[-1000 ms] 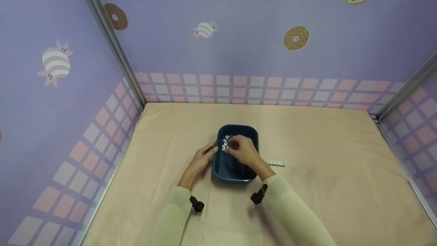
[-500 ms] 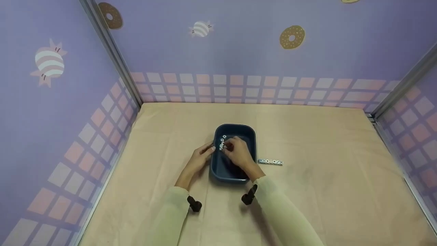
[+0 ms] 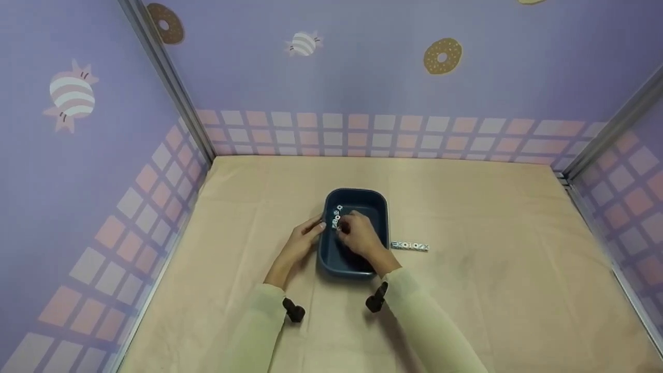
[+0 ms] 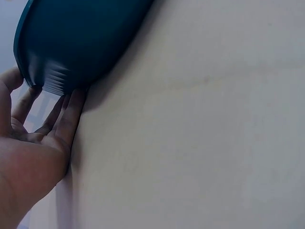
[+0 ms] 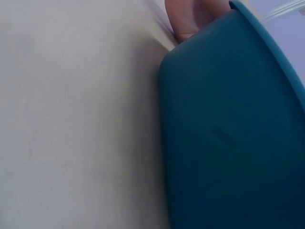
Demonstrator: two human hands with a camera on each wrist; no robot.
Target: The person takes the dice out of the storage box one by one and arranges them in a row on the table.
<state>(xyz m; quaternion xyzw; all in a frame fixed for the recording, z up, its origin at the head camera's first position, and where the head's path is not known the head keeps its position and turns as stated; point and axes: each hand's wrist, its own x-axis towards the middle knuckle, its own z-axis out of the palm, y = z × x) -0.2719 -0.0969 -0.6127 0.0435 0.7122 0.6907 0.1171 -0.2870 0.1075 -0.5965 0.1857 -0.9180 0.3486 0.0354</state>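
A dark blue rectangular bin (image 3: 354,273) stands on the cloth. My left hand (image 3: 299,244) holds its left wall, thumb at the rim and fingers against the ribbed outside, as the left wrist view shows. Inside the bin, my right hand (image 3: 360,235) has bent fingers close together over the floor, pinching what looks like a small white patterned cube at the fingertips. Several more white cubes with dark marks (image 3: 337,217) lie in a loose line along the left wall. The bin's wall (image 5: 233,124) hides the right hand in the right wrist view.
A straight row of white patterned cubes (image 3: 410,246) lies on the cloth just right of the bin. Pale cloth (image 3: 497,259) covers the table. Purple printed panels (image 3: 362,67) with metal corner posts enclose the back and sides.
My right hand has shifted down a little inside the bin, fingertips still beside the loose cubes. The left hand keeps its hold on the bin. The head view has turned slightly.
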